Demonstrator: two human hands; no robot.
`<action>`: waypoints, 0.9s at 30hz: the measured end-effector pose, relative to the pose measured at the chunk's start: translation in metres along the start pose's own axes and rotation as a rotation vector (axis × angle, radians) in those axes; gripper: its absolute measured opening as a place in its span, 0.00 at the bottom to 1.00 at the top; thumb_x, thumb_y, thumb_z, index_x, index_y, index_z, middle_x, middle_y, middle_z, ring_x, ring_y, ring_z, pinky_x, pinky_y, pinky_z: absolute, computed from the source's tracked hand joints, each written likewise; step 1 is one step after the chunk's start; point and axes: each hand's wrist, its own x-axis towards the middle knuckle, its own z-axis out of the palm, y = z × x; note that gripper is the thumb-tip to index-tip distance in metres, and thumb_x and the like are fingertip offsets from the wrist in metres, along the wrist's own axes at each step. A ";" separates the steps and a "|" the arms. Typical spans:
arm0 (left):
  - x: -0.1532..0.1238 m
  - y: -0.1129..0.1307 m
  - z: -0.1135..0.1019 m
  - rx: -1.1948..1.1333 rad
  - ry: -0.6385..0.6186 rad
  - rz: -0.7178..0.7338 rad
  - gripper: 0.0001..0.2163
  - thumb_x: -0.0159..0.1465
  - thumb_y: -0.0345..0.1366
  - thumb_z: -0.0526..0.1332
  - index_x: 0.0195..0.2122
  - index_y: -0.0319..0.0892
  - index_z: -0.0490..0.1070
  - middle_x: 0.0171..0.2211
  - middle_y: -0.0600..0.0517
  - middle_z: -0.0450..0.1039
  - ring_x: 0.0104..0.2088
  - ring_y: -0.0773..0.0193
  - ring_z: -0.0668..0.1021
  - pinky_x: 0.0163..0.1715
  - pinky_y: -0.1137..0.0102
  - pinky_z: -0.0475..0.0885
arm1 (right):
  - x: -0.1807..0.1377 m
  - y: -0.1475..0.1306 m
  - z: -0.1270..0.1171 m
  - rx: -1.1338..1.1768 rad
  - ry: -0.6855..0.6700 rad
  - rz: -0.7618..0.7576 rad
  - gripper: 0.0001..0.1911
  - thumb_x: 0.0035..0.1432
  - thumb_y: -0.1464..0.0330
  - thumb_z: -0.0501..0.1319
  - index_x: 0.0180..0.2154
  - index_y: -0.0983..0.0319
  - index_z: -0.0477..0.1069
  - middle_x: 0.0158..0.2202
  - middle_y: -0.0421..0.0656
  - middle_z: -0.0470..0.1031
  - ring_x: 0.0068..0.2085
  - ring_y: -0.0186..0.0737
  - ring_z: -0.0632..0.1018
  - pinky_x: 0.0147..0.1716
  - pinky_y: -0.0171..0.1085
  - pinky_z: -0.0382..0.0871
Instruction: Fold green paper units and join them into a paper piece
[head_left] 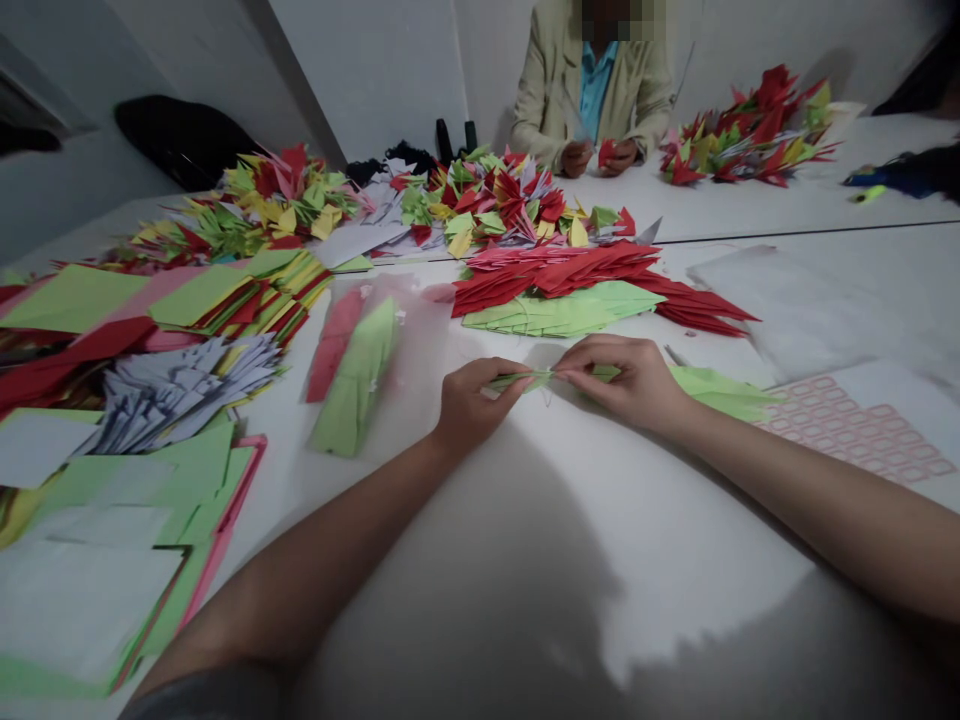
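Note:
Between my two hands is a narrow folded green paper (537, 379), held just above the white table. My left hand (480, 398) pinches its left end, thumb against fingers. At the other end my right hand (619, 375) pinches it too, the fingertips of both hands close together. A thin loop, perhaps thread, hangs below the paper. Beyond my hands lie folded green papers (566, 308) and folded red papers (559, 272) in fanned rows. More green paper (716, 393) lies behind my right wrist. Left of my hands, a clear plastic bag (416, 350) holds red and green folded pieces.
Stacks of coloured paper (187, 480) and folded grey-lilac pieces (187, 390) cover the left side. Heaps of folded paper (495, 200) stand farther back. Across the table a person (592, 100) handles a red piece. A sticker sheet (847, 430) and plastic sheet (817, 300) lie right.

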 end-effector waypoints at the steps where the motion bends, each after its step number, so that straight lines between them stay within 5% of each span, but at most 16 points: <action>1: 0.000 0.000 0.000 0.025 0.013 0.071 0.04 0.58 0.35 0.65 0.33 0.42 0.77 0.31 0.51 0.79 0.33 0.67 0.79 0.36 0.73 0.73 | -0.001 0.000 0.001 -0.021 0.001 -0.039 0.08 0.58 0.64 0.61 0.33 0.61 0.76 0.32 0.44 0.78 0.31 0.35 0.76 0.26 0.33 0.67; 6: -0.001 0.003 0.000 0.099 0.056 0.298 0.05 0.58 0.30 0.65 0.36 0.43 0.76 0.31 0.53 0.78 0.37 0.65 0.78 0.41 0.69 0.73 | -0.005 0.004 0.003 -0.101 0.055 -0.145 0.05 0.57 0.66 0.62 0.34 0.60 0.74 0.32 0.44 0.77 0.32 0.35 0.76 0.27 0.33 0.70; 14: -0.001 0.002 -0.001 0.115 0.097 0.242 0.02 0.58 0.32 0.65 0.32 0.41 0.74 0.30 0.51 0.76 0.35 0.65 0.77 0.38 0.70 0.73 | -0.003 0.004 -0.001 -0.145 0.028 -0.202 0.10 0.61 0.71 0.55 0.41 0.60 0.73 0.37 0.45 0.77 0.36 0.36 0.77 0.30 0.33 0.72; 18: 0.000 0.002 -0.001 0.089 0.101 0.209 0.02 0.58 0.33 0.65 0.32 0.41 0.73 0.30 0.50 0.76 0.34 0.65 0.76 0.38 0.70 0.73 | -0.002 0.005 -0.002 -0.121 -0.012 -0.192 0.08 0.58 0.68 0.60 0.41 0.61 0.72 0.36 0.46 0.76 0.37 0.38 0.76 0.37 0.37 0.72; 23: -0.001 0.005 0.000 -0.006 -0.047 0.125 0.05 0.58 0.35 0.65 0.29 0.40 0.73 0.27 0.51 0.75 0.30 0.67 0.75 0.34 0.72 0.70 | -0.005 0.006 0.002 -0.100 -0.037 -0.166 0.04 0.57 0.67 0.61 0.34 0.61 0.72 0.31 0.43 0.75 0.31 0.34 0.74 0.31 0.34 0.68; 27: -0.003 0.008 -0.001 -0.120 -0.238 -0.138 0.11 0.57 0.40 0.66 0.24 0.38 0.73 0.20 0.55 0.69 0.22 0.72 0.69 0.24 0.75 0.63 | -0.004 -0.004 0.002 -0.017 -0.079 -0.021 0.04 0.56 0.68 0.61 0.31 0.62 0.72 0.30 0.41 0.74 0.30 0.32 0.73 0.31 0.32 0.67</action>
